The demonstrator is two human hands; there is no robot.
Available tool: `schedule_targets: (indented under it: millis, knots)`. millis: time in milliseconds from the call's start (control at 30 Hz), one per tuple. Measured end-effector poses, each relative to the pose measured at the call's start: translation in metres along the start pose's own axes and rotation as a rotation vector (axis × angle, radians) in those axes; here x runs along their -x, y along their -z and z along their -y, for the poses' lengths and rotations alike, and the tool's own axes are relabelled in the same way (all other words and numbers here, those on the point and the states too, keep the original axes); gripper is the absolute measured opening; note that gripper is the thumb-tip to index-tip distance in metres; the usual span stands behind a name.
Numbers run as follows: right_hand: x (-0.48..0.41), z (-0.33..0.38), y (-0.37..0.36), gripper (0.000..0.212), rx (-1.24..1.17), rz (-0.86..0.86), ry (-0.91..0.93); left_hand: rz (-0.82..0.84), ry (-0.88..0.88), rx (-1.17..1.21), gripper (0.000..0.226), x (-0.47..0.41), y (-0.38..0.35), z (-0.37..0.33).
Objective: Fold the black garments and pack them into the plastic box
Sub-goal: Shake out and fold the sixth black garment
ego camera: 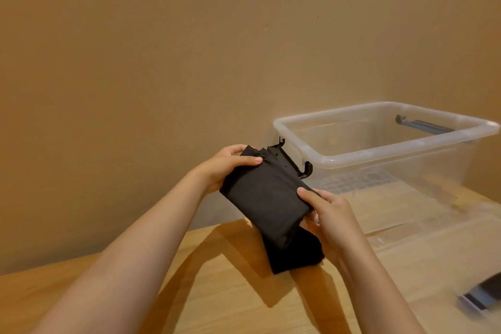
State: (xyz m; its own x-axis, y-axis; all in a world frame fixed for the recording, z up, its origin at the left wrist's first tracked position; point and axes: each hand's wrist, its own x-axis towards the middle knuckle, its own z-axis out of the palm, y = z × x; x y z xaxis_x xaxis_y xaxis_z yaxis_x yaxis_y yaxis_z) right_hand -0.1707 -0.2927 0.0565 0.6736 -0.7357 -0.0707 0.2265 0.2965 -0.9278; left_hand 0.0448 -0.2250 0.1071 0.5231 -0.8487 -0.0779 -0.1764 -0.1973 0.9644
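The left hand [230,168] is gripping the far upper end of a folded black garment [265,198], with the thumb lying across the top face and the fingers curling round behind it. The right hand [329,214] is pinching the near lower edge, thumb on top and fingers tucked underneath. Between the two sets of fingers the garment is sitting as a tight, tilted bundle, raised off the wooden table [217,293]. Under the right fingers more black cloth [295,255] is reaching down to the table. I cannot tell whether it is this garment's loose end or a second piece.

The clear plastic box [339,156] is standing open just beyond the left fingertips and to their right, with nothing black showing inside.

The folding seems to be finishing and the packing beginning. The next move probably calls for gathering in the cloth below. After that, both grips need to stay firm while the bundle is being carried over the rim and laid flat.
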Motion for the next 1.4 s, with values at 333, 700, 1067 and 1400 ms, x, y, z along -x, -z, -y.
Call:
schedule_targets:
  millis: [333, 700, 1067, 1400]
  knots:
    - [-0.031, -0.032, 0.010, 0.027, 0.594, -0.143, 0.133, 0.196, 0.185, -0.164, 0.032, -0.077, -0.010, 0.039]
    - [-0.011, -0.025, 0.009, 0.011, 0.598, -0.303, 0.290, 0.250, 0.050, -0.219, 0.024, -0.102, -0.025, 0.014]
    - [-0.013, -0.030, 0.011, 0.021, 0.860, -0.373, 0.361, 0.103, -0.401, -0.355, 0.025, -0.107, -0.060, 0.040]
    - [-0.015, -0.031, 0.011, 0.023, 0.877, -0.420, 0.348, 0.108, -0.310, -0.299, 0.039, -0.117, -0.048, 0.019]
